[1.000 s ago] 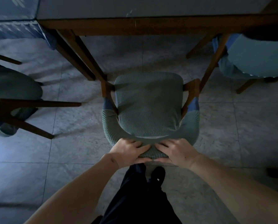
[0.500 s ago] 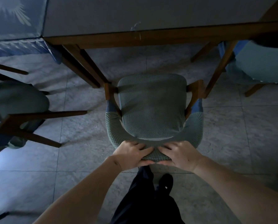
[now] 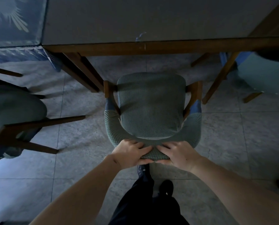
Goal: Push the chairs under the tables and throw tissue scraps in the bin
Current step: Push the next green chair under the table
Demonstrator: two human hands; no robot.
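Observation:
A wooden chair with a green knitted cover [image 3: 151,108] stands in front of me, its seat front just short of the edge of the wooden table [image 3: 151,46]. My left hand [image 3: 129,153] and my right hand [image 3: 176,154] both grip the top of the chair's curved backrest, side by side, fingers over the rim and thumbs underneath. The table has a grey top and brown legs on either side of the chair. No tissue scraps or bin show in this view.
A second chair [image 3: 17,120] stands tilted at the left, a third green-covered chair [image 3: 262,73] sits at the right beside the table leg. A blue patterned cloth [image 3: 13,21] covers a neighbouring table at the upper left. My dark-trousered legs stand on the tiled floor [image 3: 233,143].
The chair and I have moved forward toward the table; the table edge now sits lower in view and nearer the seat. Both hands keep the same grip.

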